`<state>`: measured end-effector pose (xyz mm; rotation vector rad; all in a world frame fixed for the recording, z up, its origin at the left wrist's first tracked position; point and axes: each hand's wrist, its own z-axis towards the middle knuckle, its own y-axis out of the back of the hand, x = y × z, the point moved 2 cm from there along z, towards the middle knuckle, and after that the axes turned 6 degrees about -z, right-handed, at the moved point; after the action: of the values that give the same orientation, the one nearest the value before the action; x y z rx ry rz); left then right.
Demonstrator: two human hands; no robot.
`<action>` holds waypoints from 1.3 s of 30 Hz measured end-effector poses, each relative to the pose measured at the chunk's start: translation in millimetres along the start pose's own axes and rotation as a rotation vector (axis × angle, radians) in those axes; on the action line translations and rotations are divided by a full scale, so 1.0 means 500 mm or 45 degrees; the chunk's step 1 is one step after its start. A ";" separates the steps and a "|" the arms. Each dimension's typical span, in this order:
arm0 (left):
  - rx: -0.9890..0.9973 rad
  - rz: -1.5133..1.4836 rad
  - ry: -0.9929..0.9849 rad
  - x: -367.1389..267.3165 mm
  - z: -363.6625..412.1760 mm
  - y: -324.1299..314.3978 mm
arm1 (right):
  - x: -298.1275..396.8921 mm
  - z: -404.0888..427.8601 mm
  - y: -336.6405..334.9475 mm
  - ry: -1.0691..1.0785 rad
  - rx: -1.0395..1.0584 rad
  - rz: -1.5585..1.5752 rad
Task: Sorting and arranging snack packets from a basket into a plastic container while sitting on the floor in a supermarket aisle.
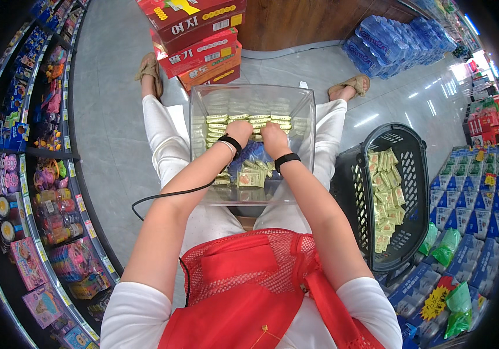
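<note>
A clear plastic bin [251,198] stands between my knees. Small yellow-green wrapped packets [218,118] lie in stacked rows along its far side. Inside it, my left hand [239,132] and my right hand [274,134] are close together at the middle rows, fingers bent down onto the packets. My fingertips are hidden, so whether either hand grips a packet cannot be told. Nearer to me in the bin, loose packets [251,178] lie beside blue material [251,152]. More such packets [387,192] are heaped in a black plastic shopping basket [415,257] at my right.
Shelves of toys and sweets [53,209] line the left. Red and orange drink cartons [197,52] are stacked beyond the bin, before a wooden counter [288,24]. Shrink-wrapped blue packs [380,43] stand far right. Boxed goods [459,205] fill the right side. A black cable [175,192] hangs by my left forearm.
</note>
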<state>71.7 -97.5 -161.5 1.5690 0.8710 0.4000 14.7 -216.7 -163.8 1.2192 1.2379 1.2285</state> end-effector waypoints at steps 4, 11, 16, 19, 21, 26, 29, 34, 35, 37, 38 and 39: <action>-0.110 -0.067 -0.003 0.012 0.001 0.000 | 0.005 -0.002 -0.009 0.020 0.003 0.050; -0.128 -0.289 -0.169 -0.006 -0.010 0.000 | 0.002 -0.016 -0.017 -0.079 -0.307 0.227; -0.261 -0.330 -0.210 -0.015 0.006 -0.029 | -0.006 -0.013 -0.018 -0.114 -0.204 0.329; -0.199 -0.276 -0.170 -0.019 0.012 -0.024 | -0.025 -0.015 0.007 -0.135 -0.229 0.401; -0.178 -0.213 -0.182 -0.020 0.011 -0.028 | -0.020 -0.028 0.044 -0.189 -0.132 0.276; -0.338 -0.155 -0.285 -0.025 0.011 -0.048 | -0.002 -0.086 0.013 -0.088 0.720 -0.073; -0.320 -0.085 -0.303 -0.036 0.011 -0.041 | -0.001 -0.095 -0.045 -0.130 0.720 -0.197; -0.294 -0.052 -0.271 -0.032 0.005 -0.047 | -0.007 -0.062 -0.026 -0.182 0.493 -0.127; -0.294 -0.053 -0.266 -0.029 0.004 -0.048 | -0.008 -0.052 -0.016 -0.176 0.494 -0.129; -0.307 -0.060 -0.292 -0.031 0.008 -0.044 | -0.026 -0.030 0.002 -0.303 0.352 -0.204; -0.308 -0.061 -0.293 -0.032 0.008 -0.043 | -0.035 -0.024 -0.003 -0.310 0.286 -0.233; -0.298 -0.087 -0.308 -0.033 0.003 -0.036 | -0.035 -0.016 0.004 -0.311 0.287 -0.231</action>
<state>56.5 -110.9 -175.5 1.3355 0.6642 0.2470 7.3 -234.2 -161.7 1.3423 1.2958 0.7980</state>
